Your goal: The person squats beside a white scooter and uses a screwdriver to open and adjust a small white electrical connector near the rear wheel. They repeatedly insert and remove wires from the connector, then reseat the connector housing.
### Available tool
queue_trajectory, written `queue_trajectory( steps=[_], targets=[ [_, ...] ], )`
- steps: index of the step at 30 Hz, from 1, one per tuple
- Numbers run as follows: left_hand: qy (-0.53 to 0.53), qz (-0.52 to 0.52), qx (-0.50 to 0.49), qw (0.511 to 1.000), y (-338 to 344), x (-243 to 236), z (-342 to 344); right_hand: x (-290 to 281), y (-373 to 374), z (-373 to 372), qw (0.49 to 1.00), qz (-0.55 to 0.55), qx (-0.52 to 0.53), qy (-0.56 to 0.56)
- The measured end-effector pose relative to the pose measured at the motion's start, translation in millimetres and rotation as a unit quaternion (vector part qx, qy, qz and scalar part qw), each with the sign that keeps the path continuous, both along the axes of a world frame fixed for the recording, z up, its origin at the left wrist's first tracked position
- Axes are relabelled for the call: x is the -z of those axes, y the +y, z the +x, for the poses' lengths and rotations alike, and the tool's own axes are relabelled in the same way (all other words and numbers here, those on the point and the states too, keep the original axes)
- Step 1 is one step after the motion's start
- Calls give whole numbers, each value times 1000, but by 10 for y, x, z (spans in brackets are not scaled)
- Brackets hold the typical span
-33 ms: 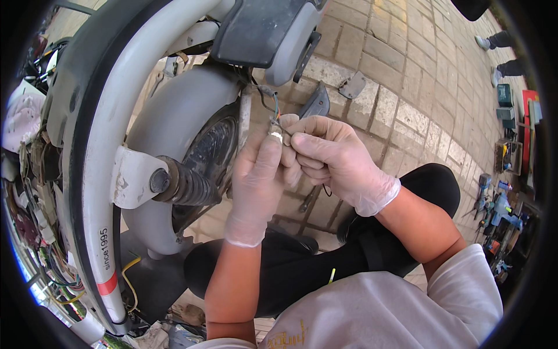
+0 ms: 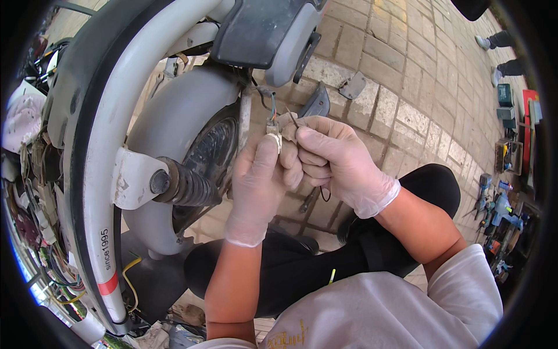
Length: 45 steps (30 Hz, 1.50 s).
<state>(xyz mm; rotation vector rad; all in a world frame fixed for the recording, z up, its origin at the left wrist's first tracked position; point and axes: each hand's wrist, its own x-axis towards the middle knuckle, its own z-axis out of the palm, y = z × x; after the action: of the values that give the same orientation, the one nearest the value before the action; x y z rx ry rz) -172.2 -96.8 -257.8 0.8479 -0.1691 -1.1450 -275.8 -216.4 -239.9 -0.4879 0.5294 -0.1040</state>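
Observation:
In the head view my gloved left hand (image 2: 261, 174) pinches a small white connector (image 2: 274, 138), with thin coloured wires (image 2: 273, 104) running up from it under the scooter's dark plastic housing (image 2: 256, 29). Beside it my gloved right hand (image 2: 337, 157) is closed on a thin dark wire or pin (image 2: 293, 116), its end pointing up, just right of the connector. A dark loop of wire hangs below my fingers. The scooter's grey rear fender (image 2: 151, 116), wheel (image 2: 206, 139) and spring shock (image 2: 192, 183) are left of my hands.
A white frame tube (image 2: 99, 192) and bundled wiring (image 2: 35, 221) fill the left side. On the paving lie a grey plastic part (image 2: 317, 102) and a small plate (image 2: 351, 87). Tools (image 2: 494, 209) and boxes (image 2: 504, 96) line the right, near another person's legs (image 2: 503, 67).
The thin dark piece in my right fingers now sticks up beside the coloured wires, its tip raised. My right fingers have shifted slightly; the scooter and surroundings look the same.

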Motion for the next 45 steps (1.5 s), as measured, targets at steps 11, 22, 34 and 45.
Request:
queue_trajectory(
  steps=[11,22,34,45],
  targets=[
    [-186,127,-25,974,42,91,-2,-66,-318,-96,706,-705,-60,37],
    [-138,80,-74,984,104,189,6,-124,-319,37,539,-834,-109,52],
    [-217,112,-88,966,112,195,23,-98,-233,59,537,-835,-111,48],
    [-221,108,-66,967,138,197,53,-74,-229,80,560,-820,-104,44]
  ],
)
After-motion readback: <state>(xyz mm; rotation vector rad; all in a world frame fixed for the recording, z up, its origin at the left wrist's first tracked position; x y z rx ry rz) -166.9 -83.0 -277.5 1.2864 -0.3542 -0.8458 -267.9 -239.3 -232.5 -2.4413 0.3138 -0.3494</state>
